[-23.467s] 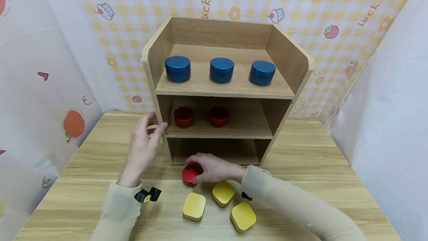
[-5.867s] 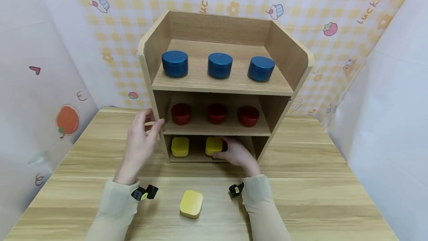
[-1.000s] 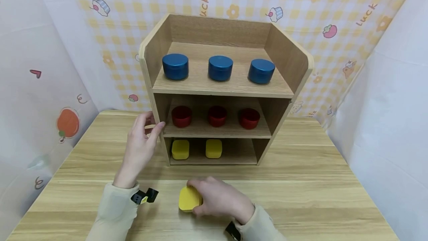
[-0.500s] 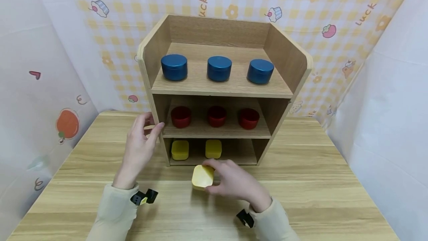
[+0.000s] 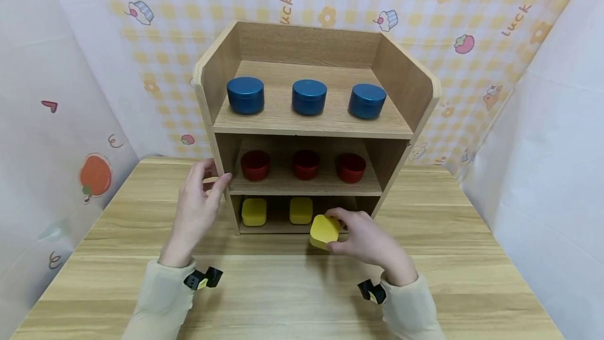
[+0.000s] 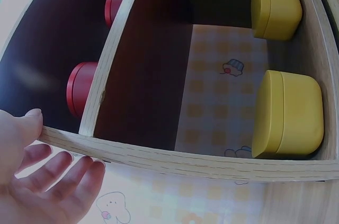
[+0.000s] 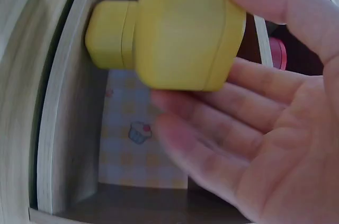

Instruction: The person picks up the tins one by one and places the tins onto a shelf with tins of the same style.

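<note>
My right hand [image 5: 365, 237] grips a yellow square tin [image 5: 324, 231] with rounded corners, thumb on one side and fingers on the other. In the head view the tin is in front of the right part of the bottom shelf level. Two similar yellow tins, one at the left [image 5: 254, 212] and one in the middle [image 5: 301, 210], stand on that level. My left hand [image 5: 198, 209] holds the left side panel of the wooden shelf [image 5: 306, 191], its thumb [image 6: 33, 123] at the front edge and its fingers along the outer face.
Three blue round tins, including the middle one [image 5: 309, 97], stand in a row on the top level. Three red round containers, including the middle one [image 5: 305, 165], fill the middle level. The shelf stands on a wooden table [image 5: 283, 298] before a checked cloth [image 5: 170, 77].
My right hand has lifted the yellow tin off the tabletop and carried it right and forward to the bottom level's front. The left hand has stayed at the side panel.
</note>
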A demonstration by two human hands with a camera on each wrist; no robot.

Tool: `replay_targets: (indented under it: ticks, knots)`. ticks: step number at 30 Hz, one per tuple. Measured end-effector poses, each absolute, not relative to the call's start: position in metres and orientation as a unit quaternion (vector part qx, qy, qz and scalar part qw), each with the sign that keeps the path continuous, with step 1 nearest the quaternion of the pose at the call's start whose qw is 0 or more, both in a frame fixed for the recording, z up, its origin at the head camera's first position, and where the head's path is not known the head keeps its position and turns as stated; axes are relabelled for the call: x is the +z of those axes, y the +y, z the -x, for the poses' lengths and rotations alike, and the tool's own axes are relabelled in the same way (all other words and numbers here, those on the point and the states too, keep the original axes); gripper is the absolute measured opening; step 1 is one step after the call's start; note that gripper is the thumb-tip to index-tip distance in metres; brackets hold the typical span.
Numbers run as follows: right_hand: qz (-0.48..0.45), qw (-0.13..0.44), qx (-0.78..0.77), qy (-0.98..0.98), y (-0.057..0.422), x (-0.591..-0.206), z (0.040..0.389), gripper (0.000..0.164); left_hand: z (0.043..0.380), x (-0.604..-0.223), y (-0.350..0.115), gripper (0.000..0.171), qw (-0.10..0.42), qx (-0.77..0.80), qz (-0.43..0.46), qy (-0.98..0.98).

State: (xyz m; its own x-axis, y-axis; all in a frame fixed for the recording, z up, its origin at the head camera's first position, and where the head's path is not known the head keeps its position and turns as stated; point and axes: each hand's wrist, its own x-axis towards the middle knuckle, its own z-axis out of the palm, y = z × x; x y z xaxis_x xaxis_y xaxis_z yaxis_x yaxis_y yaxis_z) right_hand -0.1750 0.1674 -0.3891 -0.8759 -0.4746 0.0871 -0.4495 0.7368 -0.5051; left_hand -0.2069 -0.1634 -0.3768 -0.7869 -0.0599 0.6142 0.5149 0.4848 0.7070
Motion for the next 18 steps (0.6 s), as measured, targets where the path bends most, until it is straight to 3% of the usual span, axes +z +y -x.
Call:
replay_targets:
  ticks: [17,18]
  knots:
    - [0.107,0.007,-0.242,0.964,0.17,-0.406,0.193,0.056,0.207,-0.376,-0.163,0.029,0.294,-0.483,0.137,-0.813]
    - [0.095,0.005,-0.244,0.965,0.169,-0.407,0.194,0.05,0.206,-0.376,-0.163,0.03,0.294,-0.483,0.136,-0.813]
